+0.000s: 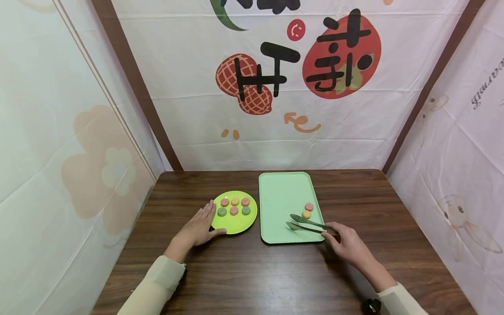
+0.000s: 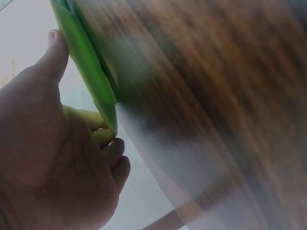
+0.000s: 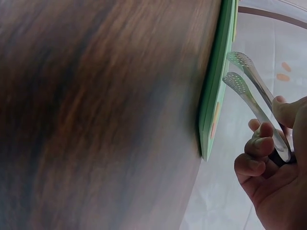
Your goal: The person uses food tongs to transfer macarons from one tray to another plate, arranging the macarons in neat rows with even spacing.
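Observation:
My left hand rests against the left rim of a yellow-green plate, fingers stretched along it and thumb at the near edge. Several macarons in pink, yellow and green lie on the plate in two rows. With my right hand I hold metal tongs, perforated at the tips, their arms spread apart. The tongs reach over a light green tray from its near right corner. On the tray, a pink macaron lies just beyond a yellow macaron, close to the tong tips.
Plate and tray stand side by side on a dark wooden table, a narrow gap between them. Printed white cloth hangs behind the table's far edge, with more cloth at both sides.

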`<state>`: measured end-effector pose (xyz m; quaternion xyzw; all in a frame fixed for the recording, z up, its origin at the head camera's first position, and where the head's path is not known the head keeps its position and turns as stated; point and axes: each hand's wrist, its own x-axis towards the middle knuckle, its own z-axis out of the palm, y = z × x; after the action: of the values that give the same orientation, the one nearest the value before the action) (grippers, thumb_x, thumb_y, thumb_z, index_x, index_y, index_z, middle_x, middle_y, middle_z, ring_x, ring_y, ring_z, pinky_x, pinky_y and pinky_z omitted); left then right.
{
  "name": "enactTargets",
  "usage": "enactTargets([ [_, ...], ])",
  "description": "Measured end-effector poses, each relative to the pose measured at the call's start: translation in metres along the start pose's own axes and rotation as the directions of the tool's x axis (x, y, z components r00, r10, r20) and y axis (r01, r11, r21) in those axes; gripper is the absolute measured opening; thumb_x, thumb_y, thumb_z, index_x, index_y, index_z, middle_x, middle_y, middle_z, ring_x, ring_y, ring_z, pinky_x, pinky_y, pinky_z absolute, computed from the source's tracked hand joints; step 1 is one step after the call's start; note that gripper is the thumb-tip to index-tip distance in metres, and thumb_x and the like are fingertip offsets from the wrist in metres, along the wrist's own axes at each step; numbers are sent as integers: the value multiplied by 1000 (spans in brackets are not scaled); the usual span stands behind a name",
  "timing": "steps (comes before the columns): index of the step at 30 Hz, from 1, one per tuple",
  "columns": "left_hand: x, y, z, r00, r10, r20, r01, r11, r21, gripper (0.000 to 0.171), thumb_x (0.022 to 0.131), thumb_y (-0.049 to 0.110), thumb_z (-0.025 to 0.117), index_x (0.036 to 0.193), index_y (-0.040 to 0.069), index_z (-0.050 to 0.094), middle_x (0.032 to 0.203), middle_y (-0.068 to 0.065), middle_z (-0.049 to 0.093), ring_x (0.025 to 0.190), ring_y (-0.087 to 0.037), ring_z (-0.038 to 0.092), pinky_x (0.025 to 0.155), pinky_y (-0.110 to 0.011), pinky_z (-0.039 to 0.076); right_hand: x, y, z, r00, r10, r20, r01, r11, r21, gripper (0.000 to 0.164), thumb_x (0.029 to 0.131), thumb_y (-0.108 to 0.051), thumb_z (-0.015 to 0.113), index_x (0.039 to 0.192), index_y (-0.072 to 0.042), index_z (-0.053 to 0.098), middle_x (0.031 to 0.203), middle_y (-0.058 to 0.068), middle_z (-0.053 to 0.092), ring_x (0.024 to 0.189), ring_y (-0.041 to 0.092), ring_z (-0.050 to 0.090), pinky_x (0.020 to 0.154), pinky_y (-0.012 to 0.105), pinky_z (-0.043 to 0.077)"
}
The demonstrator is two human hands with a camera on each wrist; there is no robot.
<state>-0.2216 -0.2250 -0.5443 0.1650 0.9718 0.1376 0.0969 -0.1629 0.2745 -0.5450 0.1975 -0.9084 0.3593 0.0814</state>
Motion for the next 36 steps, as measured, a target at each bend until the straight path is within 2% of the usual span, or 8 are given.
enactTargets([
  [5, 0, 0, 1, 1000, -2, 4, 2, 1000, -9, 108, 103, 61, 64, 167, -10, 15, 176, -30, 11, 164, -43, 16, 134, -55, 17, -2, 0, 0, 1000, 13, 2, -13, 1000, 1, 29, 102, -11, 76, 125, 6, 72, 94, -1, 75, 83, 11, 74, 69, 29, 63],
  [12, 1, -1, 1, 1000, -2, 6, 2, 1000, 3, 107, 103, 61, 63, 168, -10, 15, 176, -29, 11, 164, -43, 16, 134, -55, 18, -3, 3, 0, 1000, 7, -3, -7, 1000, -15, 25, 101, -9, 77, 122, 4, 73, 93, 0, 75, 83, 12, 74, 70, 29, 63],
  [23, 1, -1, 2, 1000, -2, 5, 2, 1000, 0, 107, 104, 61, 63, 168, -9, 14, 176, -29, 10, 164, -43, 15, 134, -55, 17, -5, 4, -2, 1000, -5, -28, 4, 999, -38, 23, 102, -12, 77, 120, 3, 74, 99, 1, 76, 85, 9, 74, 71, 30, 64],
  [36, 1, 0, 0, 1000, 1, 1, -1, 1000, -1, 107, 104, 60, 63, 167, -10, 14, 176, -30, 10, 164, -43, 15, 134, -56, 17, -4, 7, -2, 1000, -23, -16, 23, 999, -38, 24, 102, -12, 77, 120, 3, 74, 97, 0, 76, 81, 9, 72, 67, 27, 61],
])
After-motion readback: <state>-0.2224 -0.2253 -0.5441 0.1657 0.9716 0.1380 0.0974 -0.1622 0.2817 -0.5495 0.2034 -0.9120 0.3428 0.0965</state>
